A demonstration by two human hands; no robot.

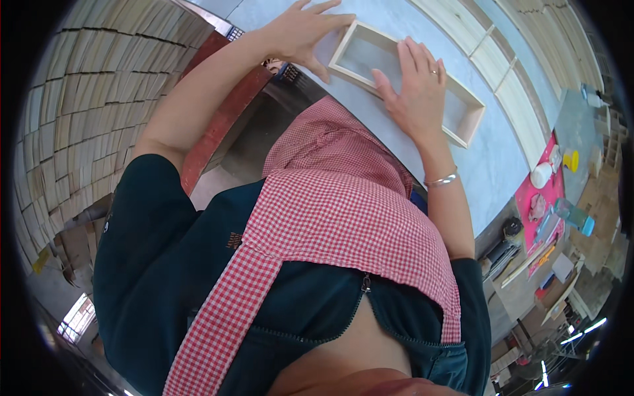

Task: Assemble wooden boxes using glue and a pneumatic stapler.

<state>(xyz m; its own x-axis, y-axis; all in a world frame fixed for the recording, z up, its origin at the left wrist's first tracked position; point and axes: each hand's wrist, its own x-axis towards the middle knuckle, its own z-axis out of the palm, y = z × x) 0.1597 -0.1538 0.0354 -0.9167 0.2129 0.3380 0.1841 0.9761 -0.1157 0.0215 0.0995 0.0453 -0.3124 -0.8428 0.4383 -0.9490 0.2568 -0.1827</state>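
A shallow rectangular frame of pale wood (470,127) lies on a grey-white, marble-like tabletop (485,175). The grey inside it looks like the tabletop, though I cannot tell whether it has a bottom. My left hand (305,33) is at the frame's left end, fingers spread, with one fingertip at the far corner and the thumb near the close corner. Across the middle of the frame lies my right hand (417,89), its fingers over the far wall and its thumb towards the inside. A ring and a silver bracelet are on that hand and wrist.
Long pale wooden strips (522,109) lie along the table's far side. On the right, a pink sheet (525,198) bears a white container (541,175) and tools, with a clear bottle (574,216) beside it. Stacked wood (99,99) fills the left, by a red beam (221,125).
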